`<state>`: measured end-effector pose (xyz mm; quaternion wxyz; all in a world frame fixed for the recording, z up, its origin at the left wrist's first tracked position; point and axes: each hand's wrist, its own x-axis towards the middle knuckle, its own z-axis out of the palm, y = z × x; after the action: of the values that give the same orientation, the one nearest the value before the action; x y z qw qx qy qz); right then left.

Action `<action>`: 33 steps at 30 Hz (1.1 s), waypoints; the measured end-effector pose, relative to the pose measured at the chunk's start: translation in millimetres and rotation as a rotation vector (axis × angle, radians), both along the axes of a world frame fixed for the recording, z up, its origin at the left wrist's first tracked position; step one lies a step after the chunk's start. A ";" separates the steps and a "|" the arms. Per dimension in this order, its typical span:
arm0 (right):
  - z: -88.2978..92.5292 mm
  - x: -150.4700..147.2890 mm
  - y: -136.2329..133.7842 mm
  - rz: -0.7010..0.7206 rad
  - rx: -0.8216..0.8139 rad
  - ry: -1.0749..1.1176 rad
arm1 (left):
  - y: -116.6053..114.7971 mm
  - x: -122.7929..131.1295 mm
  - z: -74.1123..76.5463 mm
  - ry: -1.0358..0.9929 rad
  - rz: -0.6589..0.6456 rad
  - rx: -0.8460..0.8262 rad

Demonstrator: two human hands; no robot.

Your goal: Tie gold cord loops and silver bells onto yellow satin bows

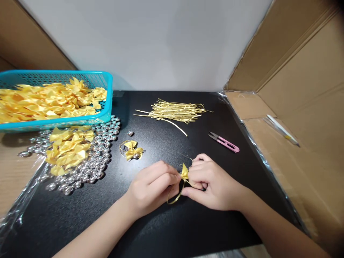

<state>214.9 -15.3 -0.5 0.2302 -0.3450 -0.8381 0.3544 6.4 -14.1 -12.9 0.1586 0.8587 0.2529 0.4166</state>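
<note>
Both hands meet over the front middle of the black table. My left hand (158, 182) pinches a small yellow ribbon bow (184, 172) from its left side. On the other side, my right hand (212, 182) is closed with curled fingers on a gold cord (176, 199) that loops below the bow. A thin thread end sticks out above the right fingers. Fingers hide most of the bow and any knot. Left of the hands lies a finished-looking piece with yellow bows and a cord loop (133, 150), beside a single silver bell (130, 133).
A blue basket (109, 96) full of yellow bows stands at the back left. Before it lie silver bells (99, 175) and a heap of bows (71, 147). Gold cords (177, 111) lie at the back, pink thread snips (227, 143) at right, a white pen-like tool (283, 130) on cardboard.
</note>
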 end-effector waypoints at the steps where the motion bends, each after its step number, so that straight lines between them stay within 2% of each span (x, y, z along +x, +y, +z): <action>1: -0.5 0.0 0.3 0.003 0.009 -0.019 | -0.4 0.4 -0.6 0.003 0.000 -0.003; 4: 1.4 0.2 0.8 0.014 -0.006 -0.002 | 0.0 1.1 -1.3 0.006 -0.011 -0.020; 7: 3.3 -1.0 1.2 0.009 -0.094 0.175 | 1.4 1.6 0.9 -0.004 -0.037 -0.105; 11: -2.4 -5.2 1.0 -0.101 -0.412 0.477 | 1.6 3.8 5.2 -0.073 -0.072 -0.347; 14: -9.3 -9.4 0.1 -0.197 -0.670 0.619 | 0.0 5.4 5.7 -0.129 -0.078 -0.556; 17: -12.4 -12.4 0.3 -0.238 -0.813 0.724 | -1.7 5.9 4.6 -0.183 -0.064 -0.727; 21: -9.0 -11.3 2.8 -0.196 -0.885 0.846 | -1.7 6.2 4.4 -0.254 -0.049 -0.892; 25: -5.8 -8.3 4.2 -0.206 -0.898 0.870 | -0.1 7.1 4.9 -0.327 -0.026 -1.026; 33: -6.4 -6.9 2.8 -0.235 -0.901 0.863 | 2.0 8.1 5.6 -0.378 0.000 -1.119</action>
<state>207.9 -12.6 -6.9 0.4170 -0.3236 -0.3948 0.7520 14.5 -12.1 -7.3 0.6298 0.5554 0.4014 0.3657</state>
